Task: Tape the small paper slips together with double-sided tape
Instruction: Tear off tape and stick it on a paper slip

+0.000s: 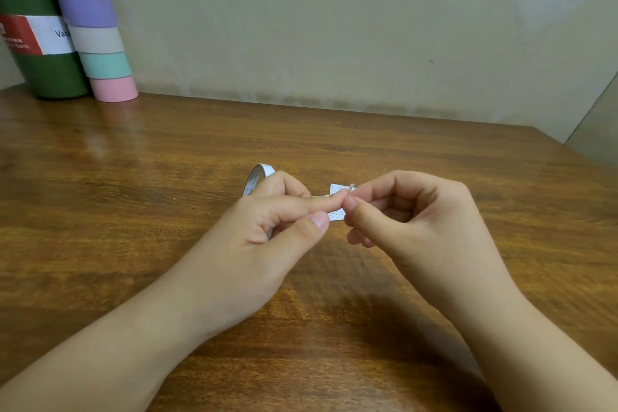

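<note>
Left hand (287,211) w/ roll (259,176), right (401,207) pinching tape bit (351,187) at slip (337,214) (tiny); prob sticks to fingers.

- The table (167,160) under my arms is wood, brown-grained, with a soft sheen that catches the light
- The slip (337,215) between my fingers is thin white paper, matt, with fine print
- The tape roll (259,174) looks like white, smooth paper backing
- The green bottle (40,70) is glossy, with a paper-like label
- The striped tube (100,43) looks matt
- The wall (334,27) is dull, rough plaster
</note>
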`<action>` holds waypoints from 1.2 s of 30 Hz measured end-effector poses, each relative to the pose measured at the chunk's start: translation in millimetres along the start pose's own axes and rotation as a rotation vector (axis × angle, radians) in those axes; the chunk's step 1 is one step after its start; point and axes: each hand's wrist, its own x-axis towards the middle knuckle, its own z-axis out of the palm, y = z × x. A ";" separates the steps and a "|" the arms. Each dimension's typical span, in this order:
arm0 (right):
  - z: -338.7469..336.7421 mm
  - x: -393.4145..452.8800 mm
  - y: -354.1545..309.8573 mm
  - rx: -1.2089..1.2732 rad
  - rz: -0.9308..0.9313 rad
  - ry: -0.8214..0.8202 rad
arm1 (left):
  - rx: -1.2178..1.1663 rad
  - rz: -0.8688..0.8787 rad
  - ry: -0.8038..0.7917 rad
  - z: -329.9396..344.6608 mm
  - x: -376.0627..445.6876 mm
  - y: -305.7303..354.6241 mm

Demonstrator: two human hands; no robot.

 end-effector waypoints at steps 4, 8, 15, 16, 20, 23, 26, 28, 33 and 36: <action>1.5 -0.7 6.0 -0.162 -0.152 0.069 | -0.028 -0.011 0.000 0.1 0.0 1.5; 2.5 -0.4 11.3 -0.306 -0.324 0.109 | -0.100 -0.035 0.038 0.6 1.8 4.7; 2.8 2.7 15.5 -0.468 -0.472 0.162 | -0.095 -0.073 0.067 0.2 0.9 8.2; 2.7 2.7 15.9 -0.474 -0.482 0.161 | -0.092 -0.075 0.067 0.2 1.2 8.6; 0.9 2.5 16.1 -0.435 -0.462 0.128 | -0.111 -0.078 0.078 -0.2 1.5 9.2; 0.9 3.4 16.9 -0.442 -0.472 0.129 | -0.116 -0.080 0.070 -0.2 1.7 9.7; 1.8 4.0 18.2 -0.475 -0.502 0.161 | -0.118 -0.081 0.051 0.1 1.5 10.4; 1.8 4.0 18.9 -0.496 -0.519 0.171 | -0.122 -0.082 0.039 0.4 1.3 10.8; 0.8 4.2 20.2 -0.590 -0.588 0.190 | -0.146 -0.088 -0.005 0.9 1.0 9.5; -0.9 3.7 21.7 -0.689 -0.658 0.185 | -0.182 -0.101 -0.023 0.7 0.2 9.8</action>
